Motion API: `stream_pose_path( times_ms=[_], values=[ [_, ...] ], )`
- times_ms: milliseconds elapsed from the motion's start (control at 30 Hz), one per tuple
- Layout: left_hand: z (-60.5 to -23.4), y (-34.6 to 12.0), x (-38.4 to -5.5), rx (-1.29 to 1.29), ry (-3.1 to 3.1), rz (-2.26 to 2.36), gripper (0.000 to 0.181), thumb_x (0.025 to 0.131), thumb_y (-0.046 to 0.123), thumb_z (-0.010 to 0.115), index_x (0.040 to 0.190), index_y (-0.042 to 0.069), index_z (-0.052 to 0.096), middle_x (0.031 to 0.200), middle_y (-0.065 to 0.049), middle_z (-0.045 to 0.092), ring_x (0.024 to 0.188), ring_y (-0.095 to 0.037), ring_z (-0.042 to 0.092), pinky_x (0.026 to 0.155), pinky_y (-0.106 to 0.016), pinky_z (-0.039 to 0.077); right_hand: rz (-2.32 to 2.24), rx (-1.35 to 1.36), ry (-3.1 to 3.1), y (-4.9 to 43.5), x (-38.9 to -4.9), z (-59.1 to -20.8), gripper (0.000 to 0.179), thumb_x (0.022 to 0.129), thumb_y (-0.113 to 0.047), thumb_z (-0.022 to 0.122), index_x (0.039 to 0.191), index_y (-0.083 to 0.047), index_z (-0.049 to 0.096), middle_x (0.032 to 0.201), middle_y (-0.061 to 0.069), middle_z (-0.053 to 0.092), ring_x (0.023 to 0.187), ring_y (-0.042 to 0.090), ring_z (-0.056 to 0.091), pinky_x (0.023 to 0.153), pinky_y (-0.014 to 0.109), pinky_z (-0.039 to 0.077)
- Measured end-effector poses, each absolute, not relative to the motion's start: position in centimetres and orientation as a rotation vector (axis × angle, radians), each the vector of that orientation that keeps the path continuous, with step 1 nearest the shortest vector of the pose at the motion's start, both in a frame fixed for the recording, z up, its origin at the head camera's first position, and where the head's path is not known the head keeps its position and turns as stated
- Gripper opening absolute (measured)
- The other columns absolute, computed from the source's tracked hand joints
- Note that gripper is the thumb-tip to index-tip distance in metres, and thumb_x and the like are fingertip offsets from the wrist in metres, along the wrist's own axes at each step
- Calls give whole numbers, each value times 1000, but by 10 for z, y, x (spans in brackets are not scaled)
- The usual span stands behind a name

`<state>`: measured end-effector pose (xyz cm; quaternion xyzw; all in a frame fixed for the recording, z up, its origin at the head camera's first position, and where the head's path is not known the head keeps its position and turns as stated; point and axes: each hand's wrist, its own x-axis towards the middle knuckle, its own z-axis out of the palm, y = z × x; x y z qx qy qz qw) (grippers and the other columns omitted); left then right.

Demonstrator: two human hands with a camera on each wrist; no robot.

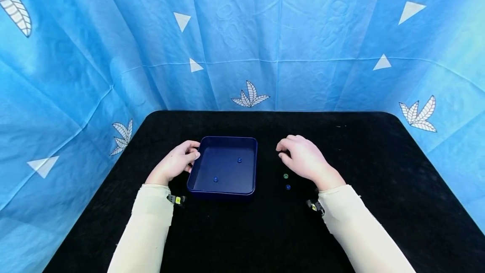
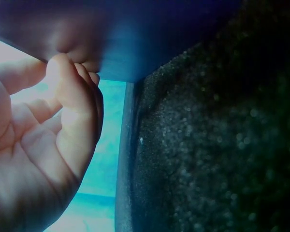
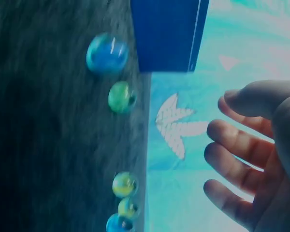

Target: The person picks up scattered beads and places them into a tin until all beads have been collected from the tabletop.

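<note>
Blue tray [image 1: 227, 167]: left fingers [image 2: 70, 87] pinch edge [image 1: 191, 175]; right fingers [image 3: 237, 140] hover, parted (gap to tray, marbles [image 1: 286, 176] near).

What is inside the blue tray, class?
Two small bluish marbles lie apart on the floor of the blue tray. The inner face of its near wall is turned from the head camera, so anything tight against it could be hidden.

The person wears long sleeves of plain, pale cream cloth; the left sleeve [image 1: 145, 222] and the right sleeve [image 1: 360, 226] both end near the wrist. Beside each cuff sits a small black device, the left one [image 1: 177, 199] and the right one [image 1: 315, 207], each with a yellow-green patch. The left hand [image 1: 174, 161] and right hand [image 1: 306, 160] are bare.
</note>
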<state>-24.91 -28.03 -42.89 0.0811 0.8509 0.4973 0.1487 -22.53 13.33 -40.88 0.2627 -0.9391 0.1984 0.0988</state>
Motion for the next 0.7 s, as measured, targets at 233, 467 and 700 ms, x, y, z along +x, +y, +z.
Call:
stream_pose_path(
  times_ms=[233,467,700],
  values=[
    [-429,-282,-249,236,2426,1464,45,105,14,54,145,-3,42,115,-25,53,88,-37,62,67,-40,58,630,654,-2915,153,-233,-417,16,92,-17,71,108,-14,73,100,-3,66,93,19,63,85,45,52],
    [-427,-284,-248,224,2451,1453,44,106,14,52,145,-3,42,114,-24,53,87,-36,62,67,-40,58,674,633,-3002,164,-237,-415,20,92,-18,70,111,-13,72,98,-4,67,88,18,63,83,47,51],
    [-427,-281,-246,225,2446,1452,44,105,14,53,145,-2,43,112,-18,53,85,-31,60,67,-40,57,693,613,-3062,177,-239,-404,20,93,-17,68,113,-12,71,94,-7,67,85,16,63,83,48,51]
  ],
)
